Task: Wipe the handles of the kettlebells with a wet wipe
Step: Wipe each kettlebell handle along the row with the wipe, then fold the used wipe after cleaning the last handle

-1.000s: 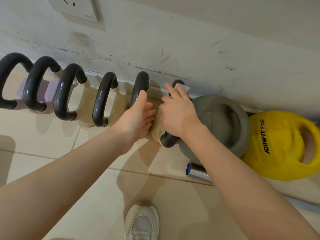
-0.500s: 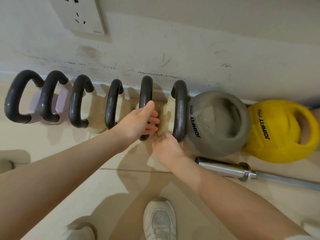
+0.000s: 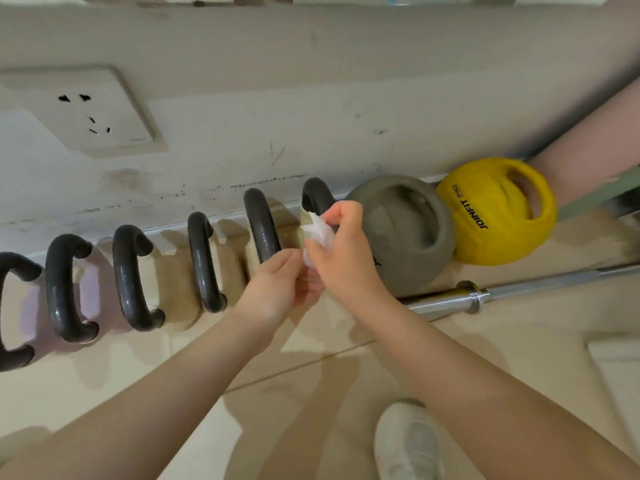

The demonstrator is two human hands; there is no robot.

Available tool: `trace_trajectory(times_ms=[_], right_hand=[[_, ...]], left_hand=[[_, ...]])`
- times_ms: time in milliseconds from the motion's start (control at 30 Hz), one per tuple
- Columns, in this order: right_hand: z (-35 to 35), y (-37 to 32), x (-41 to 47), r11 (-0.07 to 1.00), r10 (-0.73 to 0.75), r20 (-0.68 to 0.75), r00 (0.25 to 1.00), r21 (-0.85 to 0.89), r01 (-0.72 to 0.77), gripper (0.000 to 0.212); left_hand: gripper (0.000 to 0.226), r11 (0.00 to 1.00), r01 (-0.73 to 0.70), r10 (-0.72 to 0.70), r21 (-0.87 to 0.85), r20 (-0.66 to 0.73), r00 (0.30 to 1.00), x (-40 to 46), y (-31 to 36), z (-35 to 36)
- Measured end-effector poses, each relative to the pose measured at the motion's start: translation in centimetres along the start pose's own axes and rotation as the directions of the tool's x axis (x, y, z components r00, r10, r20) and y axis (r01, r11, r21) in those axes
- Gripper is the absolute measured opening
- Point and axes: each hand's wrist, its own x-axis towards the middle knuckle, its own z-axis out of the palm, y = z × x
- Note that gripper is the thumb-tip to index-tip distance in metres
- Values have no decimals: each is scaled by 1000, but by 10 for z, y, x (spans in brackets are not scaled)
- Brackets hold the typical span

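Several kettlebells stand in a row along the wall, each with a black handle. My right hand (image 3: 341,258) is shut on a crumpled white wet wipe (image 3: 320,235), held in front of the rightmost black handle (image 3: 316,199) and just off it. My left hand (image 3: 277,289) is beside it, fingertips touching the lower edge of the wipe, below the second handle from the right (image 3: 261,226). Further left are a beige kettlebell handle (image 3: 204,261), another beige one (image 3: 130,278) and a pink kettlebell handle (image 3: 62,289).
A grey soft kettlebell (image 3: 405,233) and a yellow JOINFIT one (image 3: 491,213) lie right of the row. A steel barbell (image 3: 502,294) runs along the floor. A wall socket (image 3: 86,112) is above left. My white shoe (image 3: 408,445) is on the tiles. Another person's leg (image 3: 588,150) is at right.
My right hand has risen from the bottom of the rightmost handle and now holds the wipe bunched up in front of it. My left hand let go of the neighbouring handle and moved to the wipe.
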Motion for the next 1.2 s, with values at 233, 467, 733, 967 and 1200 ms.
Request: trace_trajectory(times_ms=[233,467,733,967,1200], right_hand=[[-21,-7,-20,963,-79,13,997,-259,79,38],[-98,16,-48,882,-136,107,985,-440,169,34],[-218,70,-102,723,-232,-53,971,-677,136,17],[-343,113,-166,846,-229,-640,733,-504,-176,7],[-467,115,-232,859,-317,-872,373,-431,-277,12]], left_hand=[[19,985,48,-29,-167,113,993,-2,18,24],[19,996,87,-79,-30,211,974,-4,15,71],[6,982,-53,-15,180,360,933,-25,10,204],[15,955,-200,50,218,549,835,-50,8,345],[25,901,-343,89,266,661,745,-81,19,451]])
